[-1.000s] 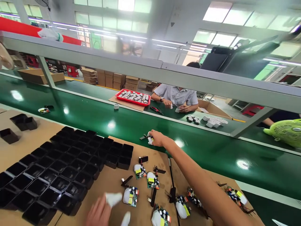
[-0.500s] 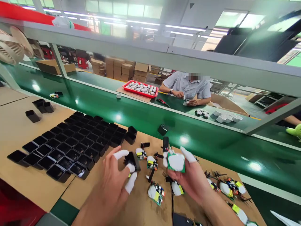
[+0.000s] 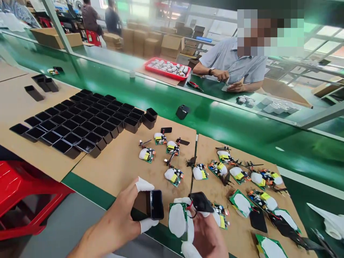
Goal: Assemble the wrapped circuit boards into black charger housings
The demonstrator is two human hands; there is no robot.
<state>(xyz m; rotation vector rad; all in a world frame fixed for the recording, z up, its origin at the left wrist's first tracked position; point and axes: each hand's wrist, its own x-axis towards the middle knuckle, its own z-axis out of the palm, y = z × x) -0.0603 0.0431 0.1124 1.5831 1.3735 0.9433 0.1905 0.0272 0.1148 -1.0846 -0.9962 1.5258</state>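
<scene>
My left hand, with white finger cots on its fingertips, grips a small black plastic case whose open end faces right. Close beside it, my right hand pinches a green circuit board bearing a white pad. A black end cover hangs on by red and black wires and rests against the right fingers. Board and case are apart, edge toward opening. Beyond the hands lie several similar boards with yellow-wrapped parts, one of them a board on the cardboard.
Rows of empty black cases stand at left on the cardboard. A green conveyor belt runs behind, carrying a black case. Across it sit a red tray and a co-worker. A red stool is lower left.
Both hands have come nearer my body and closer together. The case has turned its opening toward the board. The board is now upright, and the view has tilted down.
</scene>
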